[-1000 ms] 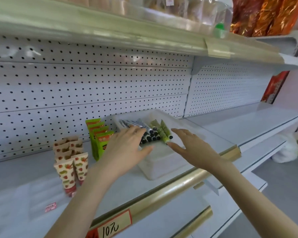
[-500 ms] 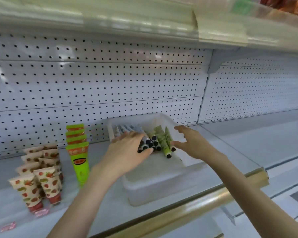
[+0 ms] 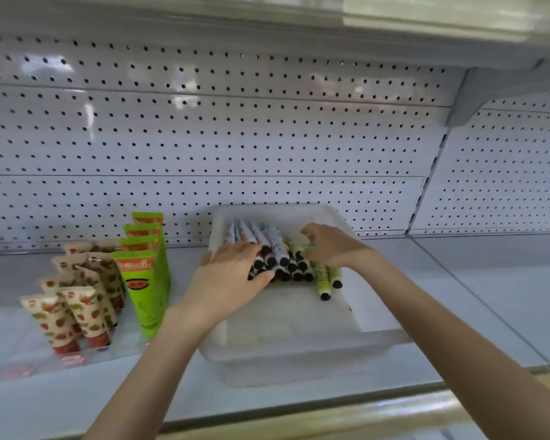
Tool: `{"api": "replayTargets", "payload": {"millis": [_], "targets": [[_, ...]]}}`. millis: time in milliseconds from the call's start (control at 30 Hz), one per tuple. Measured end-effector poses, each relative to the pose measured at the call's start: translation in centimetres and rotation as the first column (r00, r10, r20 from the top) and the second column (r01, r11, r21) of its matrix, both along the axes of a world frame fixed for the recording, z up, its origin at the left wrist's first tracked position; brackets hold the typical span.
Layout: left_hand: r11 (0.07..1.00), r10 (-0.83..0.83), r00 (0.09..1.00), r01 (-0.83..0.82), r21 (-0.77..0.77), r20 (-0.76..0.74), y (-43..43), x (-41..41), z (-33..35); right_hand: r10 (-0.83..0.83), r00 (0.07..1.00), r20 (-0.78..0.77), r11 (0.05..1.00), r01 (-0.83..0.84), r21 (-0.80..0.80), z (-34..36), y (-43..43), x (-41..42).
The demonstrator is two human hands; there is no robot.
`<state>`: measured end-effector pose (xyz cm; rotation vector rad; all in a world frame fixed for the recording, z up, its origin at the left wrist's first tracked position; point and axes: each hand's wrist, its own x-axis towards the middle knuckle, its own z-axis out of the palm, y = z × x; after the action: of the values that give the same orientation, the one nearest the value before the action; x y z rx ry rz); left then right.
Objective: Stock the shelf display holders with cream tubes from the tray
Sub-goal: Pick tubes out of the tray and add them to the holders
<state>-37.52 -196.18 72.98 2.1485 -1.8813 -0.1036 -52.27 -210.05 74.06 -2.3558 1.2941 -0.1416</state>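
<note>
A translucent white tray point(image 3: 299, 350) stands on the shelf in front of me. At its far end lies a pile of cream tubes with black caps: blue-white ones point(image 3: 267, 236) on the left, green ones point(image 3: 324, 281) on the right. My left hand point(image 3: 232, 274) rests flat on the left side of the pile, fingers fairly straight, thumb beside the caps. My right hand point(image 3: 331, 246) has its fingers curled down over the green tubes. To the left, strawberry-patterned tubes point(image 3: 77, 309) and tall green tubes point(image 3: 143, 274) stand upright in clear holders point(image 3: 29, 360).
White pegboard point(image 3: 235, 138) backs the shelf. Another shelf point(image 3: 267, 14) hangs close overhead. A gold price rail point(image 3: 362, 417) runs along the front edge. Bare shelf surface point(image 3: 489, 281) lies right of the tray.
The view has come closer and lower toward the tray. My right hand has moved from beside the green tubes onto them, fingers curling. My left hand stays on the pile.
</note>
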Motion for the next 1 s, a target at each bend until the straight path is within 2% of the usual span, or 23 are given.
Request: {"api": "replayTargets", "payload": {"millis": [200, 400, 567, 800, 1000], "targets": [[1.0, -0.001, 1.0, 0.001, -0.01, -0.001, -0.6, 1.1, 0.5, -0.014, 1.0, 0.007, 1.0, 0.014, 0.002, -0.3, -1.9, 2.6], [1.0, -0.008, 0.999, 0.008, 0.011, -0.033, -0.9, 1.6, 0.4, -0.092, 0.984, 0.154, 0.994, 0.099, -0.042, -1.6, -2.5, 2.1], [1.0, 0.011, 0.998, -0.011, -0.001, -0.062, -1.4, 1.2, 0.5, -0.092, 0.995, -0.032, 0.996, 0.091, -0.02, -2.5, -2.6, 1.8], [0.999, -0.005, 0.998, 0.003, -0.039, -0.063, -1.3, 0.7, 0.5, -0.131, 0.991, 0.018, 0.991, 0.131, 0.014, -2.7, -2.8, 1.7], [0.997, -0.017, 0.998, 0.012, -0.081, -0.063, -1.4, 0.3, 0.4, -0.22, 0.972, 0.088, 0.971, 0.21, 0.114, -2.6, -2.9, 2.3]]}}
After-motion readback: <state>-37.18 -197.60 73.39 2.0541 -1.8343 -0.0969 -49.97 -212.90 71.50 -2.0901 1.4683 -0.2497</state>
